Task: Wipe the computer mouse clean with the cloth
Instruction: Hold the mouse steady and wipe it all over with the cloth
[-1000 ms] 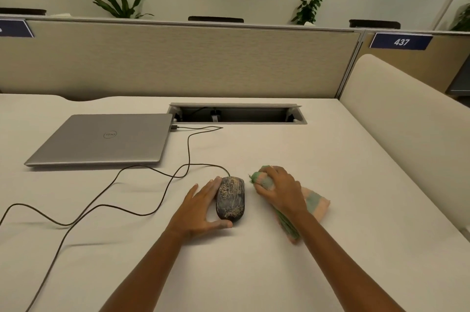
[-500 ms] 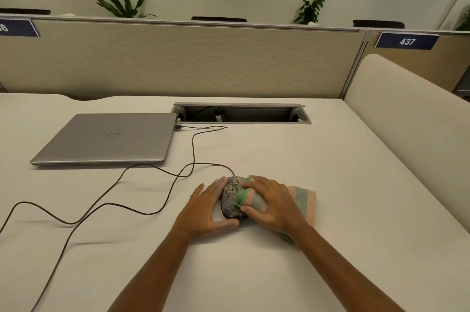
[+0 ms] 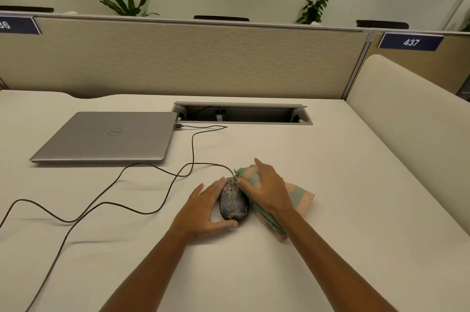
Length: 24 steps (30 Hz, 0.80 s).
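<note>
My left hand (image 3: pixel 203 207) is lying on the desk (image 3: pixel 330 248) and cupping the left side of the computer mouse (image 3: pixel 234 203), with my thumb curling around the near end and my fingers (image 3: pixel 215 185) touching the far end, so it is holding the mouse in place. My right hand (image 3: pixel 267 189) is pressing down flat on the cloth (image 3: pixel 297 197), with my fingers spread out, and it is holding the cloth against the right side of the mouse near the front. The cloth is folded up, with green and pink stripes, and it is lying just to the right of the mouse, sticking out past my wrist on both sides. The mouse is dark and speckled with light dirty spots all over its top. It is sitting in the middle of the white desk, right in front of me. A thin black cable (image 3: pixel 142 207) is running from the front of the mouse, looping across the desk to the left. A closed grey laptop (image 3: pixel 109 136) is lying farther back on the left, well apart from the mouse. Behind it, a long open slot (image 3: pixel 241 114) is cut into the desk, and a tan wall panel (image 3: pixel 178 59) is standing behind the desk.
</note>
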Each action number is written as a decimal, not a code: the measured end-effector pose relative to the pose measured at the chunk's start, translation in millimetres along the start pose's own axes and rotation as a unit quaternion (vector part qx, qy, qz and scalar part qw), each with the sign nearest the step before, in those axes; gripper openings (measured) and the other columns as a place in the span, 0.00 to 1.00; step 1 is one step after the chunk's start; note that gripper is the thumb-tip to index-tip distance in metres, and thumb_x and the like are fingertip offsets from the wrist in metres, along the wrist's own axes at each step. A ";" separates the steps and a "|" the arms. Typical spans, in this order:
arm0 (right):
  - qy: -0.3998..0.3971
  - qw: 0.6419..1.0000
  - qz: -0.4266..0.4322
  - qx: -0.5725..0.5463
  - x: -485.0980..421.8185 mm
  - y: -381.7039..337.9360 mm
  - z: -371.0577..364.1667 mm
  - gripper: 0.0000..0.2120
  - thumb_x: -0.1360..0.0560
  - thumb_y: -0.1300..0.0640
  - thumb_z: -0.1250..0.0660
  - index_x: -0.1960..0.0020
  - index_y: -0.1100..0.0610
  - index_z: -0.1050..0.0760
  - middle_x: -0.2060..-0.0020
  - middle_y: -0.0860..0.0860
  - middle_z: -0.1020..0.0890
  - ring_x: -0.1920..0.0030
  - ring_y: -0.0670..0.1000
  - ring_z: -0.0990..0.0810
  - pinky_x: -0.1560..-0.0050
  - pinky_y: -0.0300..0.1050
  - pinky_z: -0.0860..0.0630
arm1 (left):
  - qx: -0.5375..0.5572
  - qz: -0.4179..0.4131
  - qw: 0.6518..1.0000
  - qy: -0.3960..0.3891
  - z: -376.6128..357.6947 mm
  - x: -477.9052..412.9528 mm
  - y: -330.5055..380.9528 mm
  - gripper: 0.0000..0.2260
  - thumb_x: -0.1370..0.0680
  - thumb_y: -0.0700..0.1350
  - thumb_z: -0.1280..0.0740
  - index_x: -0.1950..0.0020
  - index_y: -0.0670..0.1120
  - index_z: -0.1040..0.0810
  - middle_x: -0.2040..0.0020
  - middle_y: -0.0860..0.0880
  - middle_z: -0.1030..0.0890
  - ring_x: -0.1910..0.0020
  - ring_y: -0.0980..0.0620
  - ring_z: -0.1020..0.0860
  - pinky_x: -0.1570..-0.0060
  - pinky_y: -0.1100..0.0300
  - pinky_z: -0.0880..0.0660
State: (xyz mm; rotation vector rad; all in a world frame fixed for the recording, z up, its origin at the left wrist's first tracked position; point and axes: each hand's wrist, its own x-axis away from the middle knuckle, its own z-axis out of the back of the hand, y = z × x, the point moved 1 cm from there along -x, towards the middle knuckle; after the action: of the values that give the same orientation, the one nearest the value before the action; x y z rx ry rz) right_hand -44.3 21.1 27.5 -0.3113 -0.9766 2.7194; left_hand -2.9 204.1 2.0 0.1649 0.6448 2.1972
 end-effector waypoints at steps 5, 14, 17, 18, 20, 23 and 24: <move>-0.001 0.982 0.186 0.018 29.0 9.1 1.6 0.34 0.29 0.32 0.45 0.33 0.54 0.31 0.36 0.53 0.25 0.36 0.53 0.28 0.35 0.46 0.34 | -0.004 0.000 1.000 -0.003 0.3 0.1 2.1 0.52 0.41 0.80 0.51 0.25 0.51 0.54 0.29 0.63 0.51 0.29 0.66 0.51 0.30 0.64 0.63; -0.034 0.971 0.225 0.077 27.4 21.6 7.6 0.30 0.32 0.30 0.44 0.33 0.40 0.35 0.30 0.50 0.33 0.31 0.49 0.36 0.34 0.51 0.40 | -0.004 -0.002 1.000 0.001 -1.9 -1.2 -1.6 0.51 0.41 0.79 0.50 0.25 0.51 0.54 0.28 0.62 0.48 0.30 0.66 0.50 0.30 0.64 0.61; -0.053 0.992 0.078 0.079 12.1 14.2 5.5 0.35 0.37 0.27 0.52 0.33 0.36 0.37 0.30 0.49 0.33 0.30 0.50 0.37 0.32 0.54 0.42 | 0.002 0.003 1.000 0.008 -1.5 -1.2 -0.9 0.50 0.40 0.78 0.49 0.25 0.52 0.52 0.26 0.59 0.46 0.29 0.65 0.49 0.29 0.62 0.60; -0.043 0.995 0.041 0.076 6.8 12.4 4.3 0.35 0.37 0.26 0.54 0.33 0.36 0.36 0.31 0.49 0.31 0.31 0.50 0.35 0.33 0.55 0.41 | 0.001 0.004 1.000 0.009 -1.6 -1.2 -1.3 0.50 0.40 0.78 0.48 0.25 0.51 0.52 0.25 0.58 0.46 0.28 0.64 0.49 0.29 0.62 0.60; -0.016 0.996 -0.022 0.083 -3.5 9.3 0.9 0.35 0.35 0.26 0.54 0.33 0.39 0.35 0.35 0.50 0.27 0.35 0.53 0.31 0.36 0.56 0.38 | 0.002 0.006 1.000 0.008 -1.4 -0.9 -0.6 0.51 0.40 0.79 0.49 0.25 0.51 0.53 0.25 0.57 0.46 0.28 0.63 0.48 0.29 0.62 0.60; 0.010 0.993 -0.056 0.103 -7.8 2.6 -5.9 0.32 0.30 0.30 0.53 0.32 0.43 0.36 0.35 0.50 0.27 0.37 0.55 0.30 0.38 0.55 0.38 | 0.005 0.007 1.000 0.005 -1.2 -0.2 0.6 0.51 0.41 0.79 0.49 0.25 0.51 0.53 0.25 0.57 0.47 0.28 0.63 0.49 0.29 0.63 0.61; 0.016 0.993 -0.047 0.104 -4.3 -0.1 -6.8 0.34 0.31 0.29 0.56 0.32 0.44 0.36 0.35 0.49 0.27 0.36 0.54 0.30 0.38 0.55 0.39 | 0.004 0.008 1.000 0.003 -1.5 -0.2 -0.1 0.51 0.40 0.79 0.49 0.25 0.51 0.54 0.25 0.57 0.47 0.27 0.62 0.49 0.29 0.63 0.61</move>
State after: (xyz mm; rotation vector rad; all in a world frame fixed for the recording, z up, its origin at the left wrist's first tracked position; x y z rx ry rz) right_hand -38.4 24.0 22.9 -0.2613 -0.6740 2.6914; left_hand -3.1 203.4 0.7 0.1673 0.6579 2.2117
